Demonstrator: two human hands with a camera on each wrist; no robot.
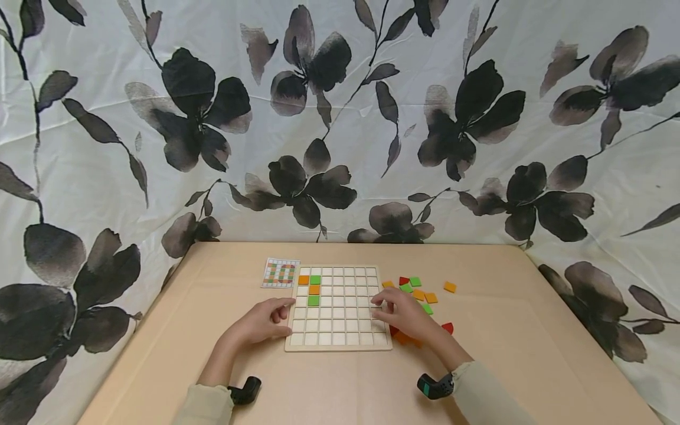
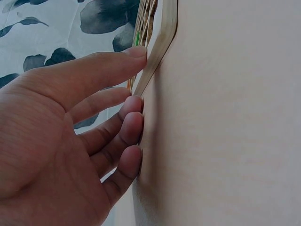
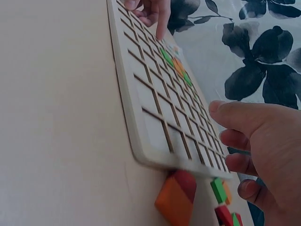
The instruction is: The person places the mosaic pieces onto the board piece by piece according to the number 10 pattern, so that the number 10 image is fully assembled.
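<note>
A wooden grid board with white square cells lies on the table. At its upper left sit orange and green square tiles; an orange tile lies directly above a green tile. My left hand touches the board's left edge, thumb and fingers apart, as the left wrist view of this hand also shows. Over the right edge hovers my right hand, its fingers loosely bent; in the right wrist view nothing shows between thumb and fingers. Loose tiles lie beside and partly under this hand.
A small card printed with a coloured grid pattern lies at the board's upper left corner. Right of the board are scattered several orange, green and red pieces, with one orange tile farthest out. A floral cloth hangs behind the table.
</note>
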